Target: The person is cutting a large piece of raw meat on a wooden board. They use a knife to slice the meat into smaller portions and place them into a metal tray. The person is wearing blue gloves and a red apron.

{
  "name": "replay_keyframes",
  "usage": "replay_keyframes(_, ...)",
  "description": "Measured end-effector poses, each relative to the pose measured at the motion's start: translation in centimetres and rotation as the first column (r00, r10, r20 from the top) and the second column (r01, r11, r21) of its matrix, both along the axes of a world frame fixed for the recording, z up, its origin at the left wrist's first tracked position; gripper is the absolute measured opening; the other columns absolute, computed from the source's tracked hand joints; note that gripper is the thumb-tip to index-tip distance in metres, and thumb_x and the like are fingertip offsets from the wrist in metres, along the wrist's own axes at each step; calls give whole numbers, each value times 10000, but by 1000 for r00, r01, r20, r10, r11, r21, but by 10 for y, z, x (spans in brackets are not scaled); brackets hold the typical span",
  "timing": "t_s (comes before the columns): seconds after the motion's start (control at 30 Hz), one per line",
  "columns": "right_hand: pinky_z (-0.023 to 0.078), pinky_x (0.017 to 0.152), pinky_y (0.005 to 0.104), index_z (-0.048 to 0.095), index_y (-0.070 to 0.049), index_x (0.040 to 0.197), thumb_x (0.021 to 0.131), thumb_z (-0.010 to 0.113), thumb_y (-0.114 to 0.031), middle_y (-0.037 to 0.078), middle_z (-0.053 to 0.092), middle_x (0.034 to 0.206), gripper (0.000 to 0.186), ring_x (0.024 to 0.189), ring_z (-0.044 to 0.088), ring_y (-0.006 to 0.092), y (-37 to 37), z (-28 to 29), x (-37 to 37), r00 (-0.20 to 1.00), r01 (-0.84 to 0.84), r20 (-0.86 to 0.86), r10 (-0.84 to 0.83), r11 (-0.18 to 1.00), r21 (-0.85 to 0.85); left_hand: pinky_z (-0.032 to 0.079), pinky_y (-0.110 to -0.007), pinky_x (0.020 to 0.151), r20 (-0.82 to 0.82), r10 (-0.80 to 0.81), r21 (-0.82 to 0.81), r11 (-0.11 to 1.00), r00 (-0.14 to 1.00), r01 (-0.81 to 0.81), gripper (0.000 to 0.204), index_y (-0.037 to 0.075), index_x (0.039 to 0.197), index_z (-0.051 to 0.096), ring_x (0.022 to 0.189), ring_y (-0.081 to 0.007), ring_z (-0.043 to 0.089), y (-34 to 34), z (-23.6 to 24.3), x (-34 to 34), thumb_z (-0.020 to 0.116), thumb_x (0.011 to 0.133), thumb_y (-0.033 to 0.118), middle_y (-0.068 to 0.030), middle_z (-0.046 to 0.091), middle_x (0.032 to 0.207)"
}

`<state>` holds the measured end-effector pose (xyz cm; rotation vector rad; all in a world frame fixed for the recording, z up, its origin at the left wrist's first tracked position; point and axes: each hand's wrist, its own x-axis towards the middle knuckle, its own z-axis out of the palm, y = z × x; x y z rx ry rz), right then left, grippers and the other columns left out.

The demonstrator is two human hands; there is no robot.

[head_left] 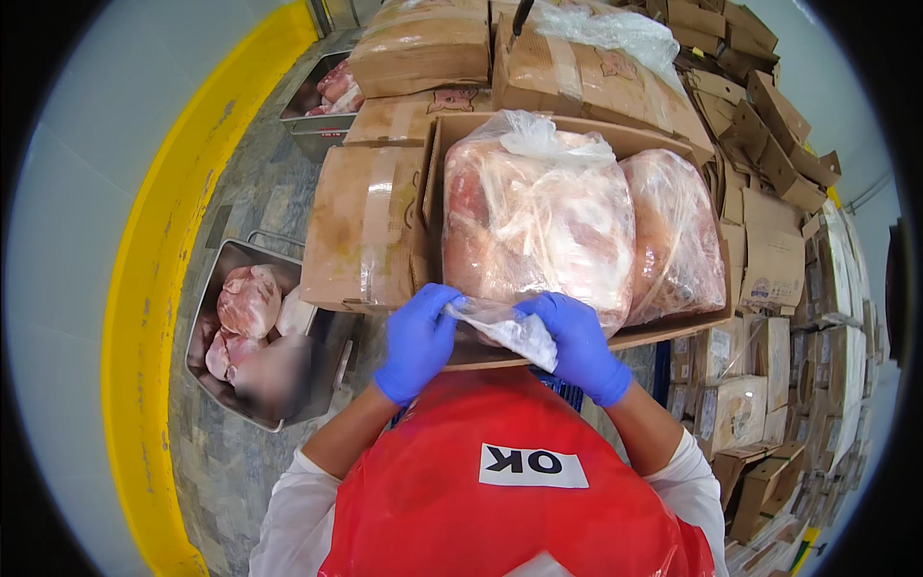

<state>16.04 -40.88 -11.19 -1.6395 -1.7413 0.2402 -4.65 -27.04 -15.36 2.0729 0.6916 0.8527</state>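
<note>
In front of me stands an open cardboard box [721,327] holding two large pieces of meat in clear plastic. The bigger wrapped piece of meat [538,221] fills its left and middle part, and a second wrapped piece [673,236] lies to the right. My left hand [421,341], in a blue glove, pinches the near end of the clear plastic bag [510,329]. My right hand [577,341], gloved the same way, grips that bag end from the other side. Between both hands the plastic is bunched and stretched over the box's near edge.
Taped cardboard boxes [361,226] are stacked left of and behind the open box. A metal tub [207,361] with raw meat stands on the floor at left; another tub [322,125] is farther back. Flattened cardboard [769,115] and wrapped stacked boxes [827,365] line the right side.
</note>
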Motion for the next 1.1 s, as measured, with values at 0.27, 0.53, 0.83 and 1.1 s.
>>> replay_keyframes(0.27,517,748,291,657,-2,1017,972,675,-125,56,686,840,132,840,598,77,0,23,-8,858,102,-495,-138,990,-99,519,-318,715,163,17,-242,970,986,23,105,0,1004,680,770,-175,652,4,5,22,655,946,84,-128,672,836)
replay_keyframes(0.53,472,691,249,682,21,955,970,677,-88,4,639,849,110,771,577,77,21,55,21,756,239,-626,-190,971,-6,515,-293,771,212,-167,-96,977,963,191,76,0,953,687,823,-134,637,48,90,71,645,908,45,-79,687,884)
replay_keyframes(0.83,487,667,255,679,0,1187,899,755,-92,39,699,918,312,791,606,73,65,73,63,862,361,-353,-365,929,-78,539,-339,764,9,-386,46,922,922,385,157,22,977,736,777,-218,683,96,116,172,719,858,123,-146,706,835)
replay_keyframes(1.1,504,695,250,713,-2,1023,916,662,12,35,692,861,119,765,652,107,66,47,71,909,245,-382,-170,957,158,532,-391,813,-29,-10,543,839,1000,25,190,66,999,719,910,-312,653,90,51,80,758,867,198,-128,634,935)
